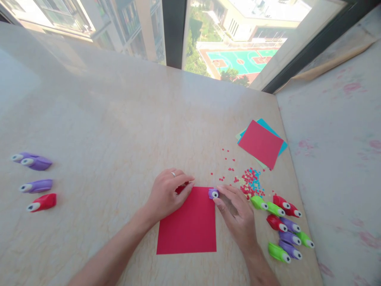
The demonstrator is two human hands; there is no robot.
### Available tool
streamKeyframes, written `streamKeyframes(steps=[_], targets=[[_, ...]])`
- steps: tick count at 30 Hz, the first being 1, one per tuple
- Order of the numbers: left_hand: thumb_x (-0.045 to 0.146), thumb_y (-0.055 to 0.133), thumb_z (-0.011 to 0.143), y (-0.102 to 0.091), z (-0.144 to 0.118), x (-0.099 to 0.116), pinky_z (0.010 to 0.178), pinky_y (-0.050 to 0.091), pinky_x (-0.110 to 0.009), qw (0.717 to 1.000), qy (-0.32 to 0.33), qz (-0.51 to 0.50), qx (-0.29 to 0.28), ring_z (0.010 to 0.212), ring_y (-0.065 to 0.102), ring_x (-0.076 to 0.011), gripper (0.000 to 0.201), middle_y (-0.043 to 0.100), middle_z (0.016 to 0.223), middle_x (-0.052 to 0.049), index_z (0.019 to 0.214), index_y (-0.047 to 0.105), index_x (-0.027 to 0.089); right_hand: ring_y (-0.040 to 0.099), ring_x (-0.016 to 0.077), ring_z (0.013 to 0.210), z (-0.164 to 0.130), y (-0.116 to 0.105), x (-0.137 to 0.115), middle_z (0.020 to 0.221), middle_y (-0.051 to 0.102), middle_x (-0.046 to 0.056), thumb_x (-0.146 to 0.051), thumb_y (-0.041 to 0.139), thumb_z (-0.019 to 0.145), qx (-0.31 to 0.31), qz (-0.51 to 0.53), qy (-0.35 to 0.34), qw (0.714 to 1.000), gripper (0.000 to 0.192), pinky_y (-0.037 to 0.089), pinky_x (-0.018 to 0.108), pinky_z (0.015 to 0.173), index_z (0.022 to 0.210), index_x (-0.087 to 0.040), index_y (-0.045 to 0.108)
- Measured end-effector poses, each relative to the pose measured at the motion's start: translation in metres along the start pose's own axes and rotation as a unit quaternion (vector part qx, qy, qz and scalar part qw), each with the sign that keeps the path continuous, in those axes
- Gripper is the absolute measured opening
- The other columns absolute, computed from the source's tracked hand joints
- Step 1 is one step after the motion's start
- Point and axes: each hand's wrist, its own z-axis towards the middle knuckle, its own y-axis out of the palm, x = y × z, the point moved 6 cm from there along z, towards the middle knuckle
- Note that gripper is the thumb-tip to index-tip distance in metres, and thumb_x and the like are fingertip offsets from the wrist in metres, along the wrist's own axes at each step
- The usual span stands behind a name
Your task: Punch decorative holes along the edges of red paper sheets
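head view looks down on a pale marble-like tabletop [119, 131] set against a window. a red paper sheet [189, 226] lies flat near the front edge. the left hand [166, 194] rests palm down on the sheet's upper left corner, fingers loosely curled and pressing the paper; something red shows under the fingertips, but whether it is a tool or the paper itself cannot be told. the right hand [236, 216] is at the sheet's upper right corner, fingers pinched closed around a small purple punch [213, 193], which sits right at the paper's top edge with its white star-marked face turned toward the camera.

just right of the right hand lies a cluster of punches [284, 228] in green, red and purple, lying close together, some touching. above that cluster is a pile of confetti [251, 182], red, blue and pale bits, with stray red bits scattered to its left. farther back and to the right a stack of coloured paper [262, 143] lies with a red sheet on top and blue and pale green edges showing beneath. well apart, at the left side of the tabletop, are three more punches [37, 182]: two purple, one red.
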Motion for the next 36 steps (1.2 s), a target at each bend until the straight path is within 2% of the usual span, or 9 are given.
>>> streamKeyframes(steps=[5, 18, 22, 27, 36], targets=[[0.026, 0.056, 0.091, 0.001, -0.001, 0.004, 0.072, 0.044, -0.033, 0.999, 0.028, -0.015, -0.028, 0.072, 0.059, -0.0169, 0.015, 0.07, 0.081, -0.005, 0.09, 0.07, 0.019, 0.063, 0.0229, 0.097, 0.001, 0.0, -0.003, 0.104, 0.068, 0.008, -0.021, 0.065, 0.088, 0.0, 0.003, -0.008, 1.0, 0.024, 0.053, 0.039, 0.084, 0.111, -0.026, 0.068], [0.031, 0.054, 0.093, 0.005, -0.002, 0.002, 0.076, 0.044, -0.035, 0.997, 0.032, 0.018, -0.061, 0.077, 0.059, -0.018, 0.02, 0.069, 0.088, -0.007, 0.097, 0.071, 0.02, 0.063, 0.0237, 0.096, 0.002, 0.001, -0.003, 0.103, 0.068, 0.008, -0.025, 0.063, 0.09, 0.008, -0.012, -0.001, 1.0, 0.023, 0.054, 0.04, 0.082, 0.112, -0.027, 0.069], [0.041, 0.057, 0.093, 0.011, -0.004, 0.005, 0.08, 0.041, -0.036, 0.992, 0.072, 0.047, -0.092, 0.086, 0.056, -0.02, 0.025, 0.066, 0.099, -0.008, 0.105, 0.07, 0.023, 0.063, 0.0236, 0.096, 0.002, 0.001, -0.003, 0.104, 0.068, 0.008, -0.024, 0.063, 0.09, 0.005, -0.014, -0.002, 1.0, 0.024, 0.053, 0.041, 0.083, 0.113, -0.027, 0.068], [0.043, 0.06, 0.091, 0.015, -0.006, 0.008, 0.089, 0.038, -0.038, 0.985, 0.111, 0.07, -0.112, 0.104, 0.053, -0.0236, 0.023, 0.063, 0.114, -0.008, 0.103, 0.072, 0.027, 0.062, 0.0231, 0.096, 0.002, 0.002, -0.003, 0.103, 0.067, 0.008, -0.023, 0.063, 0.09, 0.006, -0.017, -0.009, 1.0, 0.024, 0.052, 0.04, 0.083, 0.113, -0.026, 0.068], [0.043, 0.057, 0.093, 0.015, -0.006, 0.008, 0.091, 0.038, -0.039, 0.987, 0.098, 0.068, -0.11, 0.106, 0.052, -0.0241, 0.025, 0.062, 0.116, -0.009, 0.103, 0.071, 0.024, 0.062, 0.0226, 0.097, 0.001, 0.001, -0.004, 0.105, 0.067, 0.008, -0.021, 0.063, 0.09, 0.003, -0.016, -0.01, 1.0, 0.024, 0.052, 0.039, 0.085, 0.113, -0.025, 0.068]])
